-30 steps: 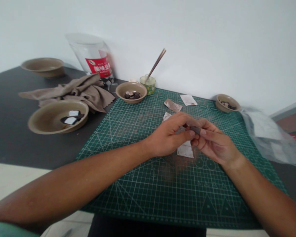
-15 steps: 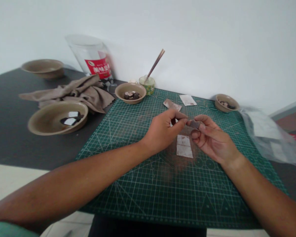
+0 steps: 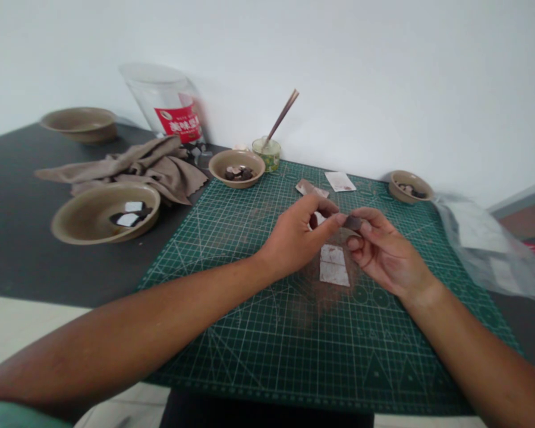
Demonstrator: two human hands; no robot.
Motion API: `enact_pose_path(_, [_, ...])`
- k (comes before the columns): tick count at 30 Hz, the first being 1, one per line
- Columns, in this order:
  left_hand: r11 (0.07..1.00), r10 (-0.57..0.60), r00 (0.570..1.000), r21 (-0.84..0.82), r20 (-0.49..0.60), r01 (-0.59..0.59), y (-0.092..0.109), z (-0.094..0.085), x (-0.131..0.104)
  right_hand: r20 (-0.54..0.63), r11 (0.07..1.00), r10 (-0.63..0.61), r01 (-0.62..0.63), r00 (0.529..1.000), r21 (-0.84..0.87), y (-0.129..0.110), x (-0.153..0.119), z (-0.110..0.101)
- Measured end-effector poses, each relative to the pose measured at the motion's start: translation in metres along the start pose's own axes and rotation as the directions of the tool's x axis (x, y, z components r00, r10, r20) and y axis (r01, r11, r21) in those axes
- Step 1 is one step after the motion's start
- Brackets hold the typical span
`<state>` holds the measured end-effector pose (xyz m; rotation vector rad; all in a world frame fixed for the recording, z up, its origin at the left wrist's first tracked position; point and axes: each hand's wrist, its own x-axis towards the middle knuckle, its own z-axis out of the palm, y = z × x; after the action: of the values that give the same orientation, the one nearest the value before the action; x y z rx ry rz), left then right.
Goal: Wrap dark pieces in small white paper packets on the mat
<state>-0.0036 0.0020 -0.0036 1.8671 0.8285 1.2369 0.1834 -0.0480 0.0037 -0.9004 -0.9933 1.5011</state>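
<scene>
Worktop (image 3: 13, 255): dark, against a pale wall (image 3: 361, 77)
Left end: rear bowl (image 3: 80, 122), crumpled cloth (image 3: 142, 167), nearer bowl (image 3: 84, 217) of white-faced pieces (image 3: 128, 220), clear jar (image 3: 145, 89) beyond
Cutting mat (image 3: 236, 321): green; small bowl (image 3: 236, 179) and chopstick cup (image 3: 274, 160) at its far left corner
Left hand (image 3: 296, 235): fingers curled narrow, thumb at the dark piece (image 3: 353, 223); cannot tell whether gripping
Dark piece: between both hands, above the mat
Right hand (image 3: 387, 252): pinching it
Right edge: plastic bag (image 3: 485, 238) overlapping the mat
</scene>
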Motion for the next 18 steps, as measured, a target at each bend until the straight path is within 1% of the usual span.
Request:
enact_pose_path(4, [0.997,0.061,0.996,-0.059,0.062,-0.058,-0.0004,0.0013,-0.0016,-0.003,1.000,0.006,-0.006,1.000,0.022,0.0003,-0.0001,0.0017])
enact_pose_path(7, [0.994,0.080,0.992,-0.076,0.097,-0.073,-0.0001,0.0014,-0.0026,-0.008,0.999,0.016,-0.015,1.000,0.036,0.0004,-0.0004,0.0036])
enact_pose_path(12, [0.996,0.062,0.989,-0.072,0.136,-0.053,-0.0006,0.0009,-0.0022,-0.005,1.000,0.019,-0.019,1.000,0.016,0.0016,-0.0005,0.0052])
enact_pose_path(18, [0.992,0.001,0.988,-0.121,0.153,0.017,-0.0015,0.0022,-0.0009,0.005,0.999,0.025,-0.025,1.000,0.023,0.0042,-0.0005,0.0064])
